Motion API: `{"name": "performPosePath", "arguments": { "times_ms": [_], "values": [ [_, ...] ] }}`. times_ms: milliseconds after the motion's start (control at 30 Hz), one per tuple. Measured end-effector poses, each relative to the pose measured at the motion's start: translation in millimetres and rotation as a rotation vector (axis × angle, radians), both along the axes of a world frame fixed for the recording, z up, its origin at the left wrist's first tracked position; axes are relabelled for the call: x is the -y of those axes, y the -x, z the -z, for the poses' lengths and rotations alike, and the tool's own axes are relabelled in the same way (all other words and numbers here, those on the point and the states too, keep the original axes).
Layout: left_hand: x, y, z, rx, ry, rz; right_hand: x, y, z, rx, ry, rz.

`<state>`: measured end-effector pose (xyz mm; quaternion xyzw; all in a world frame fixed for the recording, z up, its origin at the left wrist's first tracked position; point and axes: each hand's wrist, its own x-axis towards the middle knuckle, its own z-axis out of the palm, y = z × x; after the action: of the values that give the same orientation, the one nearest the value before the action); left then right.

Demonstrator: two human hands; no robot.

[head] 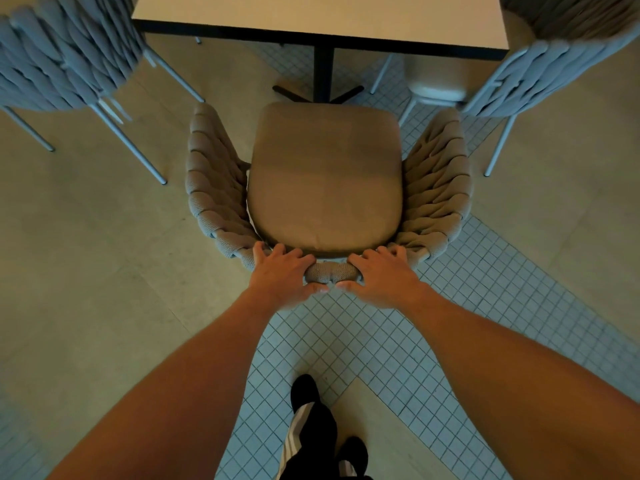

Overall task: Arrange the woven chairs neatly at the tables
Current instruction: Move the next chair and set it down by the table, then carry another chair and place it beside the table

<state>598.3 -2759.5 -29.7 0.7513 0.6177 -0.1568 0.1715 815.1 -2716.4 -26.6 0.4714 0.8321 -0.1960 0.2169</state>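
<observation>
Gripping the top of the backrest, our left hand (282, 271) and right hand (381, 277) curl side by side around the rim of the beige woven chair (325, 178), fingers over the inner edge and thumbs on the near side, almost meeting. Its tan seat cushion (325, 174) lies just beyond our knuckles, facing the pale square table (322, 19), whose black pedestal (323, 71) stands beyond the cushion's far edge. One grey woven chair (62, 57) stands far off beyond our left hand, another (540, 74) beyond our right.
</observation>
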Motion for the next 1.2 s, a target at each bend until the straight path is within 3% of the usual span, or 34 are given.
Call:
{"name": "performPosePath", "arguments": {
  "times_ms": [467,700,867,1033,1200],
  "values": [
    [-17.1,1.3,1.5,0.002,-0.003,-0.007,-15.7,0.5,0.1,-0.003,-0.019,-0.001],
    [-18.8,-2.4,-8.0,-0.015,0.090,-0.048,-16.6,2.3,-4.9,0.012,0.036,0.016],
    [-26.1,0.5,-23.1,0.072,0.224,-0.150,-30.4,9.3,-24.9,0.070,0.212,0.018],
    [-24.4,17.1,-51.4,0.194,0.188,-0.366,-46.0,28.9,-60.9,0.018,0.268,0.020],
    [-4.1,44.5,-84.2,0.176,0.138,-0.525,-51.3,61.5,-91.4,-0.119,0.295,-0.009]
  ]
}}
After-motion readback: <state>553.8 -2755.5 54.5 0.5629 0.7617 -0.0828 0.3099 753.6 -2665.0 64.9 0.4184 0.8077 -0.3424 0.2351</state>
